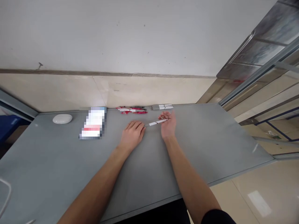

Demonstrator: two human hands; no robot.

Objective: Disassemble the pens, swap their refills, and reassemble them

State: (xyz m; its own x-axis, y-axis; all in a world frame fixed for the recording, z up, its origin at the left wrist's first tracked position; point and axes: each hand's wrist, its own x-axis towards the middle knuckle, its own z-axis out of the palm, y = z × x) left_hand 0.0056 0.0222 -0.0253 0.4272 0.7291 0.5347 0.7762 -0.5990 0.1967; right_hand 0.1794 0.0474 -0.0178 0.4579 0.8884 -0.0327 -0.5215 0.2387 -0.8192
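Observation:
A white pen [157, 123] with a grey end is held low over the grey table, slanting up to the right between my two hands. My left hand [132, 134], back upward, has its fingers closed on the pen's grey end. My right hand [169, 127] is turned palm up, and its curled fingers hold the other end; they are slightly blurred. Beyond my left hand lies a group of red, white and dark pens [132, 109]. Several white and grey pens [161, 107] lie side by side beyond my right hand.
A phone [92, 123] with a blurred-out screen lies on the grey table [205, 137] at left. Farther left sits a white rounded object [62, 118], like a computer mouse. A wall [151, 91] closes off the back, and a white cable [8, 191] curves in at lower left.

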